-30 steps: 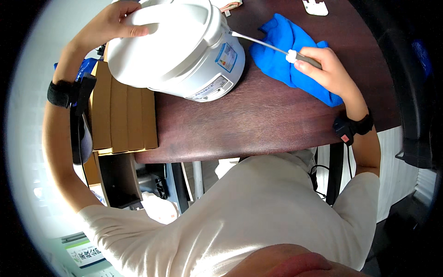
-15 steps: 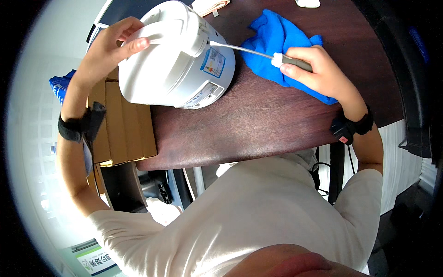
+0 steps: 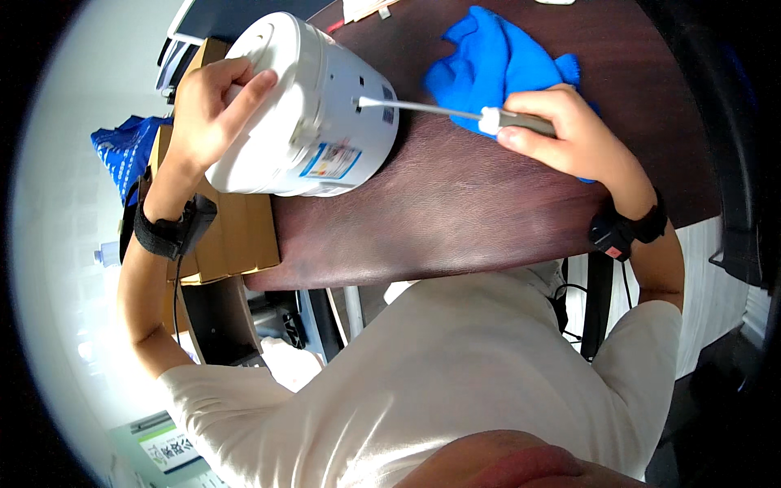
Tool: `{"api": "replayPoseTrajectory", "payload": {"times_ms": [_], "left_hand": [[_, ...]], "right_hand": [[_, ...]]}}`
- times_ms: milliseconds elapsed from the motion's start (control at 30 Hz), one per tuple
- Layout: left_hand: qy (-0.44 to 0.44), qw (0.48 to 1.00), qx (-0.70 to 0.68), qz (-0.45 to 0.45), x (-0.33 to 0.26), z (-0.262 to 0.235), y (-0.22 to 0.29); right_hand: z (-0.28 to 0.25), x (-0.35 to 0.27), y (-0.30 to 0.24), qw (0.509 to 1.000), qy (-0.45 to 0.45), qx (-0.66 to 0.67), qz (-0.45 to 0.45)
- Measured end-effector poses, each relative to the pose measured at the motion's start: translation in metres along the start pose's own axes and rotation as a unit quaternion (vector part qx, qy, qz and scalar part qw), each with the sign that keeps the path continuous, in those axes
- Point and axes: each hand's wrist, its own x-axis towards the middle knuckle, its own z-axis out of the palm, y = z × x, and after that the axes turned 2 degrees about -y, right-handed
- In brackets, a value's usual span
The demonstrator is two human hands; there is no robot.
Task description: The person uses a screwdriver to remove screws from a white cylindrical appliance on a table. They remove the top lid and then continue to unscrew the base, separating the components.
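Note:
A white rice cooker with a rounded lid lies tilted at the left of the table, its side towards the right. A blue-edged sticker and some small dark holes show on that side. My left hand grips the lid end, thumb and fingers bent over it. In my right hand is a screwdriver with a grey handle and white collar. Its long metal shaft points left, and its pale flat tip is at one of the holes. Whether the tip is inside, I cannot tell.
A crumpled blue cloth lies behind my right hand. Cardboard boxes stand left of the dark wooden table, with a blue patterned bag beside them. Papers lie at the far edge.
The rice cooker has been turned, so its sticker has swung towards me and the holes have come into sight. My left hand has shifted slightly right; the screwdriver tip has moved slightly towards me.

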Motion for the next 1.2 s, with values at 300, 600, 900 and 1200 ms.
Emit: {"api": "replayPoseTrajectory", "payload": {"times_ms": [300,600,900,1200], "left_hand": [[0.008,0.97,-0.115,0.216,-0.034,-0.009,-0.041],[0.008,0.968,-0.097,0.232,-0.036,-0.01,-0.03],[0.007,0.969,-0.085,0.232,-0.037,-0.006,-0.028],[0.015,0.963,-0.071,0.259,-0.035,-0.007,-0.023]], "right_hand": [[0.022,0.024,-0.009,0.998,-0.025,0.055,0.004],[0.037,0.037,-0.003,0.997,-0.042,0.06,-0.036],[0.046,0.035,-0.009,0.93,-0.159,0.305,0.13],[0.017,0.037,-0.075,0.941,-0.203,0.167,0.211]]}}
